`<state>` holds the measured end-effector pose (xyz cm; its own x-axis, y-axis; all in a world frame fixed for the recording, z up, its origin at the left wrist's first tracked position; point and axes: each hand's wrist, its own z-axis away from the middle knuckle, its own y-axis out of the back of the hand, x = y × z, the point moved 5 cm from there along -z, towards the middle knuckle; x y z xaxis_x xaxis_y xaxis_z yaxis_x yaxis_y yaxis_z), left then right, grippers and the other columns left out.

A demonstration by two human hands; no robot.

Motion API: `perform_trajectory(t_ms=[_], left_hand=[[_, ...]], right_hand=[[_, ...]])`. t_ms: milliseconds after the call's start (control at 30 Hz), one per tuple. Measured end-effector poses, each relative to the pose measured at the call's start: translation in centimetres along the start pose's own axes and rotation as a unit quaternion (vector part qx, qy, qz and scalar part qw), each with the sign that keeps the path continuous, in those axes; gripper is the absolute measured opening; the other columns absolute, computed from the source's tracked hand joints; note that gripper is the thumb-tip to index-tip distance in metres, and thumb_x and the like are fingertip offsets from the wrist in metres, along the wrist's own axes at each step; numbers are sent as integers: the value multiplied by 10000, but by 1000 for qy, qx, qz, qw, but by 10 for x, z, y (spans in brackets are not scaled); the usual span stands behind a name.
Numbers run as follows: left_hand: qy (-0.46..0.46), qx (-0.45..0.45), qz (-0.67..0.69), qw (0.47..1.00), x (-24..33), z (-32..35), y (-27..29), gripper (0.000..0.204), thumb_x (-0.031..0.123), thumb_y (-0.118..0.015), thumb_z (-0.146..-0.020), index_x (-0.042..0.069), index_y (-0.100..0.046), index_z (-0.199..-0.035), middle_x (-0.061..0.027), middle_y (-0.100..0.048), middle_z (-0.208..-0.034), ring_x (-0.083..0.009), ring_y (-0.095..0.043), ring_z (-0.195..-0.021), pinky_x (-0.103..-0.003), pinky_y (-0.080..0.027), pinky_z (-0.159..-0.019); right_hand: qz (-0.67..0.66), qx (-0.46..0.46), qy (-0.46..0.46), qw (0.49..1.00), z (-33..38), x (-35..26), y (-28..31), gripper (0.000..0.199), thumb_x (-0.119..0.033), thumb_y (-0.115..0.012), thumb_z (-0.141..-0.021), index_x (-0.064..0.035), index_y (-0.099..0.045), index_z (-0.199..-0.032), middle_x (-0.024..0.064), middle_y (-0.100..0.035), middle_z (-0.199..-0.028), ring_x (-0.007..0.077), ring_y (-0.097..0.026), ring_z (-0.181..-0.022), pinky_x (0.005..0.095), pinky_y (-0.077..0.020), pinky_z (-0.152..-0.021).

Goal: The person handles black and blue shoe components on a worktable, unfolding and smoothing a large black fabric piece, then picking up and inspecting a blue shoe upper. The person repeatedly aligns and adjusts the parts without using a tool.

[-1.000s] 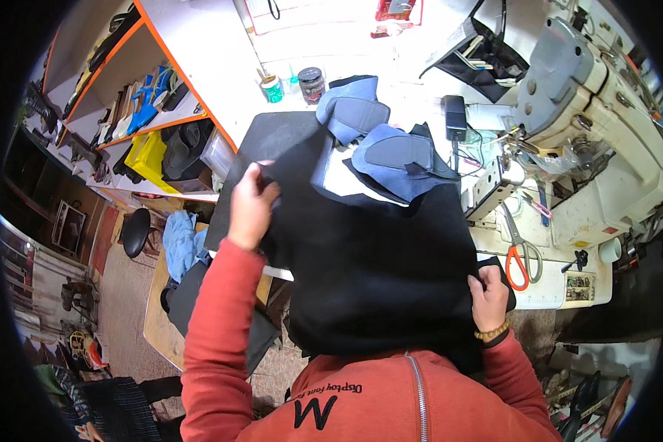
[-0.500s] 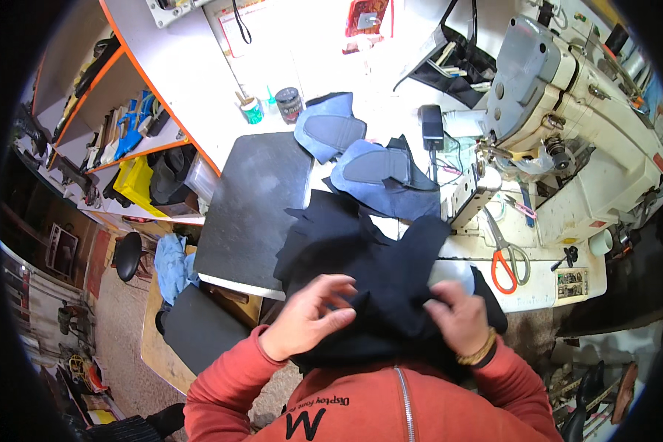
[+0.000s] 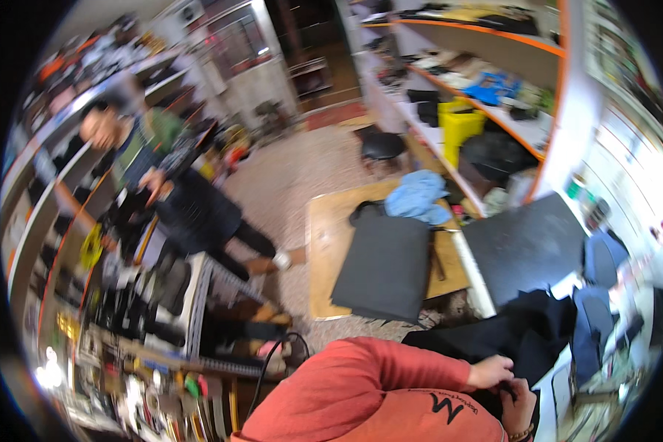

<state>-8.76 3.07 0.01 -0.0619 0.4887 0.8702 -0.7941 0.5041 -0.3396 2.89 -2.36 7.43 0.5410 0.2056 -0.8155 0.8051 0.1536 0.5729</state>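
At the lower right, my left hand [image 3: 491, 371] and my right hand [image 3: 520, 407] are close together at my front. Their fingers are curled in, with a dark bit of the black cloth [image 3: 527, 331] between them. The pinch is small and slightly blurred. The rest of the cloth spreads in folds ahead of my hands, reaching onto the worktable. Two blue-grey padded pieces, the farther one [image 3: 602, 258] and the nearer one [image 3: 591, 324], lie beside it to the right.
A dark board [image 3: 527, 243] covers the table's left end. Beyond it, a low wooden table [image 3: 320, 243] carries folded dark grey material [image 3: 387, 265] and a light blue cloth [image 3: 418, 195]. Another person [image 3: 180, 191] stands by the left shelves. A black stool [image 3: 381, 147] stands farther back.
The view has swung left, bringing the room and the other person in. My hands, apart with fingers loosely spread over the black cloth before, are now together with fingers curled.
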Motion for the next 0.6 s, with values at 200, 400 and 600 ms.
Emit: perform_trajectory(t_ms=[200,400,600], left_hand=[[-154,138,-194,959,-24,-1,8,124,82,-626,-773,-40,-606,-785,-249,-628,-785,-376,-635,-728,-467,-474,-649],[-127,137,-192,963,-39,-4,20,192,118,-628,-860,-54,-581,-790,-218,-634,-758,-333,-638,-733,-429,-470,-671],[-62,126,-123,982,-65,-25,32,225,173,-725,-766,-37,-652,-801,-241,-652,-765,-334,-652,-704,-437,-462,-617]], right_hand=[[-30,-118,-69,990,7,49,-19,141,-103,-610,-977,-17,-631,-1087,115,-720,-998,193,-662,-902,333,-531,-839],[-116,-119,-105,980,10,61,-38,173,-56,-602,-961,-10,-642,-1123,113,-721,-1028,164,-650,-922,296,-523,-851],[-76,-123,-139,980,10,38,-46,212,-65,-605,-958,-12,-643,-1159,142,-722,-1039,162,-651,-928,298,-528,-835]])
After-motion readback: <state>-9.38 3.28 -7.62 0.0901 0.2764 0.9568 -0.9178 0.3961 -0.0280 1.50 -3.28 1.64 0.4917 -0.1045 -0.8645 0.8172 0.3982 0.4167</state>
